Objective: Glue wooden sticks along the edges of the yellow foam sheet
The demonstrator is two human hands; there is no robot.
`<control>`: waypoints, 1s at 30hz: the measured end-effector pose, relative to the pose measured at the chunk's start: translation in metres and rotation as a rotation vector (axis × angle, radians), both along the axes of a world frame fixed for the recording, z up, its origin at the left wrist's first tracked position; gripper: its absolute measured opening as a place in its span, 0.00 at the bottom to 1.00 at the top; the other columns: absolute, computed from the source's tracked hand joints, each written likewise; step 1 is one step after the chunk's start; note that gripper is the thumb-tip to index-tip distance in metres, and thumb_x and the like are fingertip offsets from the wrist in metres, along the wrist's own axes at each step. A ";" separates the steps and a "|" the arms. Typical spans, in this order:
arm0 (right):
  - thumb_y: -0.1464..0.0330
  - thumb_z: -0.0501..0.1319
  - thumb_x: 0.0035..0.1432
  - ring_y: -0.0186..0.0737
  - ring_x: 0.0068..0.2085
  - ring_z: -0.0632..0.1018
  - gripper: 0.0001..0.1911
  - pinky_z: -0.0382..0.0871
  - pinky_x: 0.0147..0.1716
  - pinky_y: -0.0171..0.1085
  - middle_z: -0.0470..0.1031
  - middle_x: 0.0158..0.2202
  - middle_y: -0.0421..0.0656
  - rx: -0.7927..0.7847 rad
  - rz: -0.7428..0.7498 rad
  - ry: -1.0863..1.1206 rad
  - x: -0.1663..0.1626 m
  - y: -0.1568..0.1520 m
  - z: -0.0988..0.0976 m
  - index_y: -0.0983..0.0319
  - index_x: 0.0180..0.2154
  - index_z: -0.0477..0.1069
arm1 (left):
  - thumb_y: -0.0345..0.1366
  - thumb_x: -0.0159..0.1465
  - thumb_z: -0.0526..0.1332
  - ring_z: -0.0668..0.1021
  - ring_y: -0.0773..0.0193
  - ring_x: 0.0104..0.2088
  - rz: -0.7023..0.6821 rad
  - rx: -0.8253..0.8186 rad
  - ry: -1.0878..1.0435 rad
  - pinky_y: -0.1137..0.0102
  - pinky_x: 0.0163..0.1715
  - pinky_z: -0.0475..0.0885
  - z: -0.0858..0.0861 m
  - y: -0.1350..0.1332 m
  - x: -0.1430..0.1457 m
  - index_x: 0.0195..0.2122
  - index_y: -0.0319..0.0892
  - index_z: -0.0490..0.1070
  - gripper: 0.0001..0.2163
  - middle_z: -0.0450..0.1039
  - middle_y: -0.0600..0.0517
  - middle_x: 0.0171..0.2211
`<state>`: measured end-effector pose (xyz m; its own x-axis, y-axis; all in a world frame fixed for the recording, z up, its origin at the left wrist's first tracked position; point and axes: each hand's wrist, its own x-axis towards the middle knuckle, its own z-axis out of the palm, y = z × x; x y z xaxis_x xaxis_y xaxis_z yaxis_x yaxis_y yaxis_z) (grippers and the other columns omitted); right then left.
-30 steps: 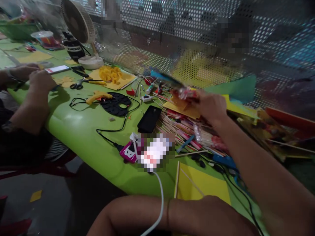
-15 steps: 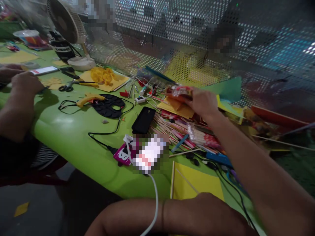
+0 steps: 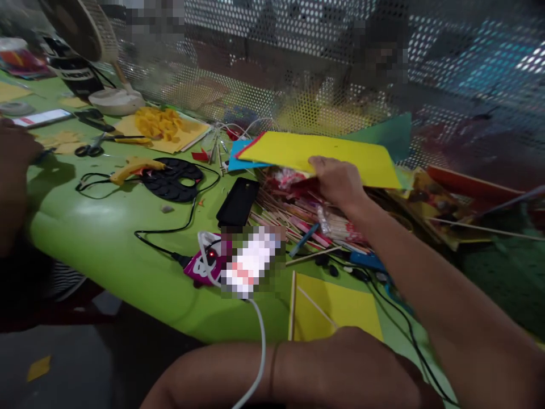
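Observation:
My right hand (image 3: 340, 180) is closed on the near edge of a large yellow sheet (image 3: 327, 150), tilted over the pile at the back. A blue sheet (image 3: 244, 156) shows at its left end. Beneath the hand lie thin wooden sticks (image 3: 272, 213) and crinkled clear plastic packaging (image 3: 289, 177). My left hand (image 3: 353, 355) is low in front, back upward, at the near side of a yellow paper square (image 3: 353, 301). Its fingers are hidden. A wooden stick (image 3: 292, 307) runs along the square's left edge, and another lies slanted across it.
A lit phone (image 3: 253, 261) with a white cable lies beside a purple power strip (image 3: 207, 264). Farther left are a black phone (image 3: 238, 201), a yellow glue gun (image 3: 138, 167) on a black palette, scissors (image 3: 90, 149) and a fan (image 3: 114, 101). Another person's arm (image 3: 12, 170) reaches in at left.
The large yellow sheet and the blue one now spread over the back pile, in my right hand's grip. Earlier that hand was over red and orange material there. My left hand stays low in front.

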<state>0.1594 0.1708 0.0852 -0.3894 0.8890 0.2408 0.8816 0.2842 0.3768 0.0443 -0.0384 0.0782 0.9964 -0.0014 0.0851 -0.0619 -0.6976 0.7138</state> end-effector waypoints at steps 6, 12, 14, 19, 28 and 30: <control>0.70 0.56 0.61 0.54 0.44 0.76 0.19 0.63 0.38 0.45 0.77 0.46 0.52 0.019 -0.139 0.128 0.001 0.030 0.062 0.60 0.55 0.67 | 0.40 0.67 0.55 0.80 0.63 0.36 -0.014 0.015 -0.032 0.71 0.14 0.59 0.000 -0.003 -0.005 0.29 0.45 0.63 0.09 0.78 0.51 0.39; 0.74 0.54 0.59 0.55 0.45 0.75 0.22 0.64 0.39 0.45 0.76 0.48 0.55 0.008 -0.098 0.057 -0.004 0.035 0.068 0.62 0.56 0.66 | 0.40 0.68 0.55 0.81 0.62 0.36 0.014 0.060 -0.004 0.70 0.14 0.58 0.005 -0.004 -0.005 0.31 0.43 0.67 0.10 0.79 0.51 0.41; 0.76 0.53 0.58 0.55 0.44 0.76 0.23 0.65 0.38 0.45 0.76 0.48 0.56 -0.038 -0.057 0.031 -0.009 0.024 0.048 0.63 0.56 0.66 | 0.40 0.67 0.56 0.81 0.62 0.36 0.032 0.071 -0.006 0.70 0.14 0.57 0.004 -0.006 -0.004 0.32 0.43 0.68 0.09 0.79 0.52 0.39; 0.70 0.61 0.57 0.57 0.56 0.72 0.31 0.66 0.48 0.48 0.69 0.60 0.58 -0.220 0.025 0.009 0.000 0.001 0.007 0.65 0.61 0.62 | 0.39 0.67 0.56 0.80 0.63 0.32 0.106 0.147 -0.093 0.69 0.13 0.50 -0.009 -0.011 -0.002 0.36 0.42 0.71 0.09 0.78 0.52 0.36; 0.62 0.58 0.61 0.47 0.45 0.79 0.16 0.70 0.44 0.42 0.80 0.46 0.46 -0.339 0.041 0.404 0.089 -0.093 0.050 0.59 0.48 0.75 | 0.40 0.68 0.54 0.79 0.64 0.31 0.112 0.170 -0.151 0.69 0.15 0.50 -0.012 -0.015 -0.002 0.36 0.41 0.72 0.11 0.77 0.52 0.34; 0.63 0.58 0.61 0.48 0.45 0.79 0.16 0.69 0.43 0.42 0.79 0.48 0.47 -0.389 0.009 0.315 0.105 -0.112 0.040 0.60 0.48 0.75 | 0.40 0.67 0.55 0.79 0.64 0.31 0.117 0.179 -0.147 0.69 0.15 0.49 -0.013 -0.015 -0.002 0.35 0.41 0.71 0.10 0.77 0.53 0.33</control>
